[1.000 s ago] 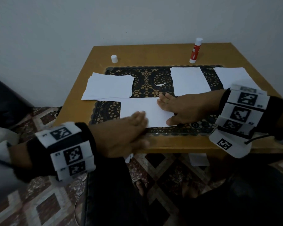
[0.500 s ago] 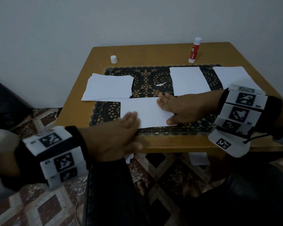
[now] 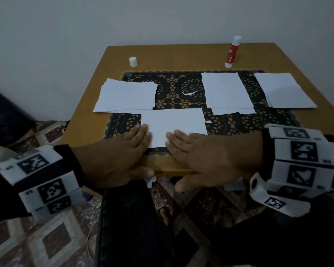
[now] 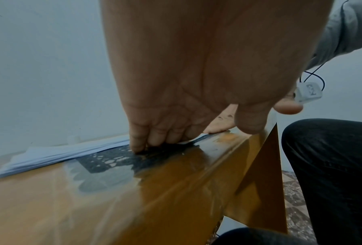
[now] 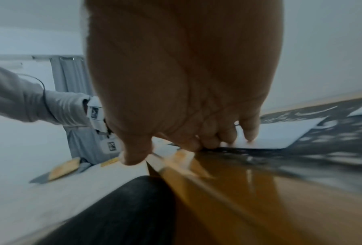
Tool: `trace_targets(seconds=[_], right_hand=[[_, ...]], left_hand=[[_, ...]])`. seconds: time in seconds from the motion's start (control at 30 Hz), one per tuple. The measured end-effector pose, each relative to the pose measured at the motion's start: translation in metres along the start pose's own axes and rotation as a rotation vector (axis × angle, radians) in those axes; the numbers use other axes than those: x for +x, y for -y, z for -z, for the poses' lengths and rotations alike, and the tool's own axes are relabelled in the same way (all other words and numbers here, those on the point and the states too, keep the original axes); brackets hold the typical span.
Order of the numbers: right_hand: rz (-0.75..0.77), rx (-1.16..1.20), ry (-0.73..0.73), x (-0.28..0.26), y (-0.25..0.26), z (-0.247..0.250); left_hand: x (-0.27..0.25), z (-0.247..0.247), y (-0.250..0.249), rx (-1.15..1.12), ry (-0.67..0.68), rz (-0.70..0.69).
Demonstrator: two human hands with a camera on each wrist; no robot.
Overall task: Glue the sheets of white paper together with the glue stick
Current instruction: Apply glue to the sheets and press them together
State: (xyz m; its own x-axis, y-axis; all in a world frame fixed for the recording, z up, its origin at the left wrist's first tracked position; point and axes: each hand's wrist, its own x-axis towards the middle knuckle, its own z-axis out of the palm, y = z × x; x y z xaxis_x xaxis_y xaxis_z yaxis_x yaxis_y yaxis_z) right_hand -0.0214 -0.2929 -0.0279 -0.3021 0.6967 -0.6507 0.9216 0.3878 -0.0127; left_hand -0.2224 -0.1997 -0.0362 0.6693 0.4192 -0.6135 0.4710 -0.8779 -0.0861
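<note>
A white sheet [image 3: 174,123] lies flat on the black lace mat [image 3: 237,124] near the table's front edge. My left hand [image 3: 141,135] presses straight fingers on the sheet's near left corner. My right hand [image 3: 178,140] lies flat on its near edge, thumb hanging past the table edge. In the wrist views the left fingers [image 4: 155,136] touch down at the paper's edge and the right fingers [image 5: 224,134] rest on the sheet [image 5: 280,134]. The red glue stick [image 3: 232,52] stands uncapped at the back right; its white cap [image 3: 133,61] stands at the back left.
A stack of white paper [image 3: 125,96] lies at the left of the wooden table [image 3: 181,54]. Two more piles of sheets [image 3: 226,91] [image 3: 281,89] lie at the right, with a torn scrap [image 3: 189,92] between. My dark-trousered legs are under the front edge.
My right hand has slid from the sheet's right side to its near edge. My left hand drew back a little, then came forward onto the sheet's near left corner.
</note>
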Motion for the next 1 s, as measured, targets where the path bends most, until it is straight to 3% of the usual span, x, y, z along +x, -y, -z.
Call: trace_targets(seconds=[0.13,0.23,0.33,0.43,0.53,0.6,0.67,1.0], right_hand=[[-0.086,-0.007,-0.043,-0.003,-0.035,-0.004],[-0.115,-0.017,-0.033,-0.009,-0.033,-0.014],[-0.080,0.006,-0.009,-0.015,-0.022,-0.019],[-0.158,0.042,-0.069,-0.004,-0.043,-0.004],[-0.272,0.128,-0.254,0.016,-0.065,0.016],[-0.266,0.129,-0.463,0.027,-0.069,0.024],[-0.250,0.149,-0.550,0.034,-0.071,0.027],[-0.312,0.303,-0.489,0.040,-0.077,0.042]], left_hand=[[0.000,-0.003,0.000,0.007,-0.022,0.001],[-0.001,0.001,-0.003,0.018,-0.049,0.006],[-0.002,0.012,-0.002,0.059,-0.114,-0.010],[0.001,0.025,-0.002,0.071,-0.197,-0.017],[0.008,0.034,-0.001,0.130,-0.249,-0.029],[0.009,0.037,0.000,0.122,-0.272,-0.036],[0.009,0.037,0.001,0.078,-0.289,-0.037],[0.013,0.045,0.004,-0.165,-0.327,0.024]])
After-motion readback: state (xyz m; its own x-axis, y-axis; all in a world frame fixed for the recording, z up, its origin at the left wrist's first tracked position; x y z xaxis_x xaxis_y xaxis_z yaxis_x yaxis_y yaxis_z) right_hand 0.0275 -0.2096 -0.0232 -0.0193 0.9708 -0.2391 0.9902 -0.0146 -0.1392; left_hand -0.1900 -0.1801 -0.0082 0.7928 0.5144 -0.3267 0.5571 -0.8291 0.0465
